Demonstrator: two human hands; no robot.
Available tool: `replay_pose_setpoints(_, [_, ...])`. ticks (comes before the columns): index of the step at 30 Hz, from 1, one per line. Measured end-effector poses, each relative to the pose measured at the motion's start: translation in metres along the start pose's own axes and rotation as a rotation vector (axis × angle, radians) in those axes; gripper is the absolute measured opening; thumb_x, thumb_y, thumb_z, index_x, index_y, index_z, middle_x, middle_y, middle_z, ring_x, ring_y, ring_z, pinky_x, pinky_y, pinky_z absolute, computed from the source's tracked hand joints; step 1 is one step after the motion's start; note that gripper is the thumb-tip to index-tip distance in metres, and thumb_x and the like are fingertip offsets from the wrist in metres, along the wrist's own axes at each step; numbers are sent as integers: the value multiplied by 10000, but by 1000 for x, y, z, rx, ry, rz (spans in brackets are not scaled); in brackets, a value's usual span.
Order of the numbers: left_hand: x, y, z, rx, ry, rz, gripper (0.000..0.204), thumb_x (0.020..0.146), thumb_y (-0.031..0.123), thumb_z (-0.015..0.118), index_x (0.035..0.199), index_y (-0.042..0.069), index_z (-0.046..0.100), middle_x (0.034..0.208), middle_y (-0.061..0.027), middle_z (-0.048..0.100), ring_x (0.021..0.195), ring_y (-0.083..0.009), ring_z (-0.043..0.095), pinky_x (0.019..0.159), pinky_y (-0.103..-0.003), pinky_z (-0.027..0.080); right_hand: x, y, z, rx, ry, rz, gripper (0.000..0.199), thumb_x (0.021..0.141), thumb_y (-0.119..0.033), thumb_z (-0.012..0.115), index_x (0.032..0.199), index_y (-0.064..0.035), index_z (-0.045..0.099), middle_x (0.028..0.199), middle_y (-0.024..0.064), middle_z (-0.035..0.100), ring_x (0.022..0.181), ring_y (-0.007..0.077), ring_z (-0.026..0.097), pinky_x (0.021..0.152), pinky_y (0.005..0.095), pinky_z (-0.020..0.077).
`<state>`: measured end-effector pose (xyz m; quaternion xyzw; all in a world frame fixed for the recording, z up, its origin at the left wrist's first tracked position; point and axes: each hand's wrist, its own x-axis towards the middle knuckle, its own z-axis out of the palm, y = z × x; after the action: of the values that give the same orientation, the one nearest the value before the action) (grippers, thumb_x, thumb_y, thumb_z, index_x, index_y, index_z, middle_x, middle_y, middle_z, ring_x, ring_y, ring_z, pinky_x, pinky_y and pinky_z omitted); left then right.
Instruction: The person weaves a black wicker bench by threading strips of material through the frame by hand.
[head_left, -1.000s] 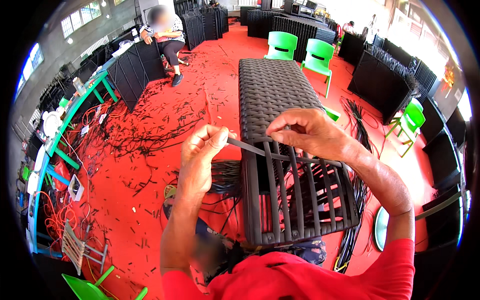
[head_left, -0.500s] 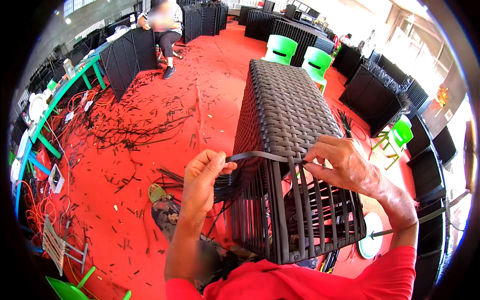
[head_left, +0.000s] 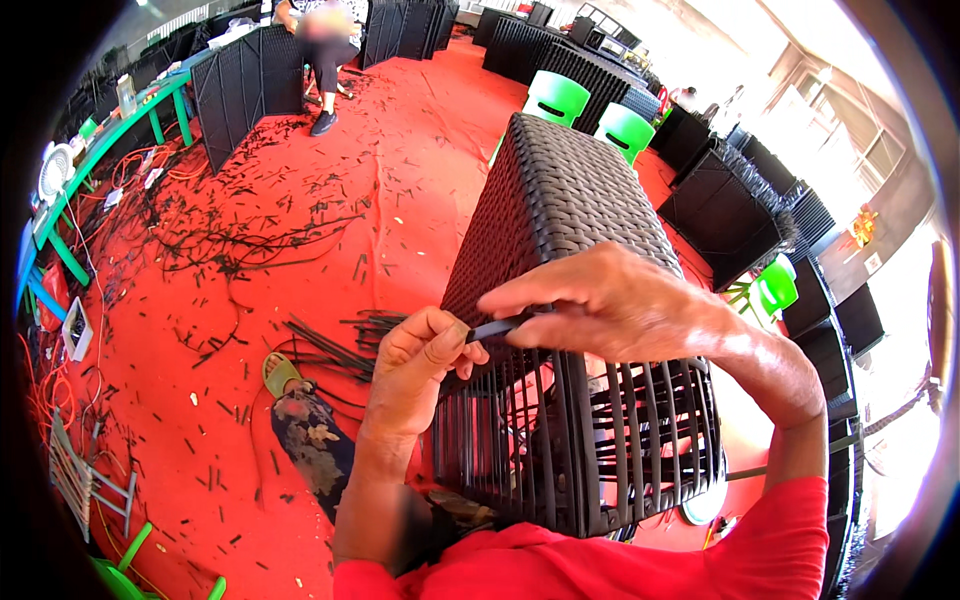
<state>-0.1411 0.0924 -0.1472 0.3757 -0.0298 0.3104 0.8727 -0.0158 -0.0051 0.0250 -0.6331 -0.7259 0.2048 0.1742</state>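
A dark wicker frame (head_left: pixel 590 215) stands in front of me, its upper part tightly woven and its near lower part bare upright strips (head_left: pixel 640 430). My left hand (head_left: pixel 420 365) is beside its left corner, thumb and forefinger pinching a flat dark plastic strip (head_left: pixel 490 330). Over the woven edge, my right hand (head_left: pixel 620 305) has its fingers stretched toward the left. The strip runs into the gap between its thumb and forefinger; the strip's far end is hidden behind that hand. More loose dark strips (head_left: pixel 335 350) hang out at the frame's left side.
Cut strip scraps litter the red floor (head_left: pixel 330 240). Green chairs (head_left: pixel 556 98) stand behind the frame, and dark woven panels (head_left: pixel 725 210) line the right. A green-legged table (head_left: pixel 110 160) is at left. A person (head_left: pixel 325 50) sits at the far left. My sandalled foot (head_left: pixel 280 372) is at lower left.
My right hand has moved left across the frame's edge toward my left hand, its fingers opening from a pinch. The visible strip between the hands is shorter. My view has shifted slightly.
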Motion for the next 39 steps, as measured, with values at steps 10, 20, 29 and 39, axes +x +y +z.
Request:
replay_pose_setpoints(10, [-9, -4, 38, 245, -35, -157, 173, 852, 187, 558, 889, 19, 553, 676, -24, 556, 487, -69, 511, 417, -160, 346, -17, -3, -16, 152, 95, 260, 210, 820, -147, 607, 984, -17, 597, 728, 13, 608, 644, 37, 525, 554, 201, 417])
replay_pose_setpoints(20, [2, -4, 46, 100, -57, -330, 199, 789, 232, 656, 789, 45, 585, 543, 30, 500, 376, -2, 382, 338, -150, 264, -25, -6, -21, 92, -6, 205, 163, 842, -102, 558, 969, -15, 503, 683, 16, 527, 627, 54, 475, 540, 239, 384])
replay_pose_setpoints(29, [7, -14, 40, -214, -95, -414, 156, 824, 137, 586, 705, 58, 524, 534, 12, 474, 339, -53, 359, 330, -173, 273, -20, -1, -18, -4, -18, 150, 132, 826, -119, 561, 868, -12, 626, 699, 21, 585, 614, 67, 520, 539, 225, 418])
replay_pose_setpoints(39, [4, -22, 39, -241, -76, -342, 113, 840, 142, 567, 809, 38, 536, 552, 12, 465, 357, -65, 379, 338, -177, 292, -7, -12, -28, -138, -244, 278, 167, 782, -147, 535, 831, -14, 623, 607, 85, 565, 543, 146, 538, 523, 285, 420])
